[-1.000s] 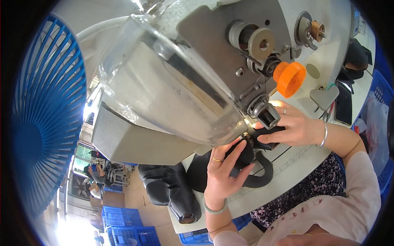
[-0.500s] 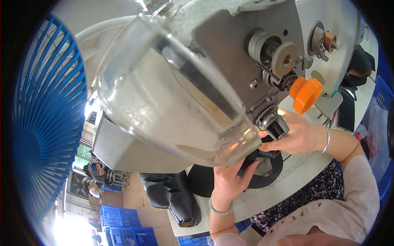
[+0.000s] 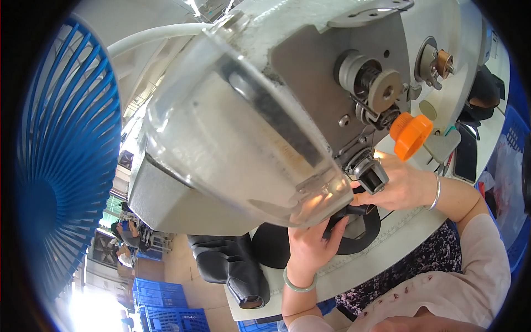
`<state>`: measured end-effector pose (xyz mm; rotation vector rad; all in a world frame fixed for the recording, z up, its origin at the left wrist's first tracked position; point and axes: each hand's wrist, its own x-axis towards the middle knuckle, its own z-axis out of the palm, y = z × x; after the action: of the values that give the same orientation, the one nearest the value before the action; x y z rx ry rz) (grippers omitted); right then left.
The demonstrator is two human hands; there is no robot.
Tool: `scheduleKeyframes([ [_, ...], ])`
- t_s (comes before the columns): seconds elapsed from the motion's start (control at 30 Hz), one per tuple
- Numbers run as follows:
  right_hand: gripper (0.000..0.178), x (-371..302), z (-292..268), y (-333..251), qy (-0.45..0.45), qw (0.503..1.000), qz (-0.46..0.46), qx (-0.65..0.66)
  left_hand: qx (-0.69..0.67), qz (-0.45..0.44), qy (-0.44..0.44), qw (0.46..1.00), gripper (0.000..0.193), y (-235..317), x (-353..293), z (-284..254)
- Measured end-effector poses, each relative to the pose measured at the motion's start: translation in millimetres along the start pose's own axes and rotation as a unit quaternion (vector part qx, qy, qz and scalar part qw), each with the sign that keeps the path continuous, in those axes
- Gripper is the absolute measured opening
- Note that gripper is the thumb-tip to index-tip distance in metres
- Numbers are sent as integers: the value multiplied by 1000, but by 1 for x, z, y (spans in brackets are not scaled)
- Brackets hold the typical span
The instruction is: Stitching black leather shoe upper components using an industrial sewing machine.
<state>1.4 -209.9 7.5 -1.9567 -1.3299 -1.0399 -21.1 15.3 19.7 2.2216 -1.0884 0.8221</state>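
A sewing machine (image 3: 310,72) with a clear plastic guard (image 3: 238,138) and an orange knob (image 3: 410,136) fills the middle. Below it, my left hand (image 3: 312,246) grips a black, curved, leather-like piece (image 3: 362,235), thumb along its edge; the guard covers some fingertips. My right hand (image 3: 401,180) is closed on the same piece from the other side, close to the metal part at the machine's lower end, which hides some of its fingers. Part of the piece lies flat on the white table (image 3: 332,276). The needle itself is hidden.
Black shaped pieces (image 3: 229,265) lie at the table's left edge. A blue fan (image 3: 72,155) stands far left, with blue crates (image 3: 160,293) on the floor. At right are a dark phone (image 3: 466,155) and a blue basket (image 3: 514,149) with plastic bags. People sit in the background.
The view has shifted slightly, so the machine and fan appear a little further right. Both hands stay on the black piece, with only slight movement.
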Motion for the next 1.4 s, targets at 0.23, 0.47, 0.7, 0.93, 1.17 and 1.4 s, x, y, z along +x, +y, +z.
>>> scheduleKeyframes([
  [0.23,28,3,3,-2,7,1000,5,-6,-16,-18,-22,999,41,-3,1,-5],
  [0.47,22,1,2,-4,23,999,-4,-25,0,-1,-27,1000,43,1,-2,-4],
  [0.7,23,5,-11,-10,4,993,6,-115,48,9,-24,999,46,0,-4,4],
  [0.93,42,-21,0,-71,47,957,272,-87,61,-3,-12,998,54,-4,-20,15],
  [1.17,43,-6,21,-59,-1,915,387,111,-107,-65,3,992,46,-6,-15,8],
  [1.4,53,-11,28,-56,7,785,489,381,-134,-83,-25,987,40,-1,-7,-2],
])
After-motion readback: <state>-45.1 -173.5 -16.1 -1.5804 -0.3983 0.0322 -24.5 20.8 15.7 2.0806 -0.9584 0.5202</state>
